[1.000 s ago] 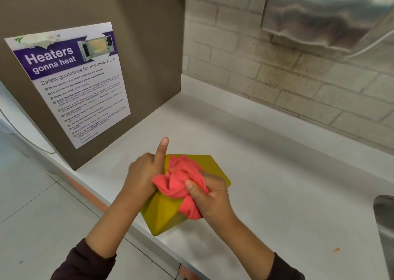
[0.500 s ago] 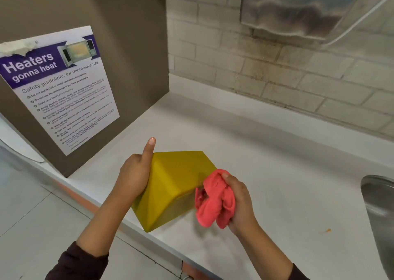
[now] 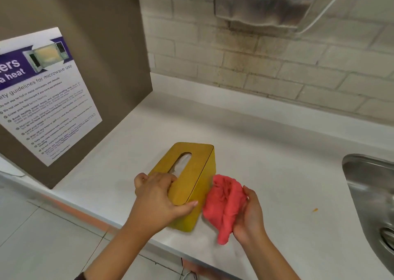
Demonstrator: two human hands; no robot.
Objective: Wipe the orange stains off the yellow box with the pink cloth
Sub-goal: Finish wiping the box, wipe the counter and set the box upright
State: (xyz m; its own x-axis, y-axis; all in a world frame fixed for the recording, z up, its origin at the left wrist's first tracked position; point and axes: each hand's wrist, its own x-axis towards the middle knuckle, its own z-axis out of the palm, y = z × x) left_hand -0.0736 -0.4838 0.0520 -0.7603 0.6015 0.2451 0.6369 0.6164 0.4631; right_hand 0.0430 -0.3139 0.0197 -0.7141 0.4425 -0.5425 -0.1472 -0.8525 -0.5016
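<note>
From my remote view, the yellow box sits slot-up on the desk, low and centre in the frame. My left hand grips its near end, fingers wrapped over the top edge. My right hand clutches the bunched pink cloth just right of the box, touching its side. I see no orange stains on the faces shown, though hidden sides may hold some. One orange fleck lies on the desk at right.
</note>
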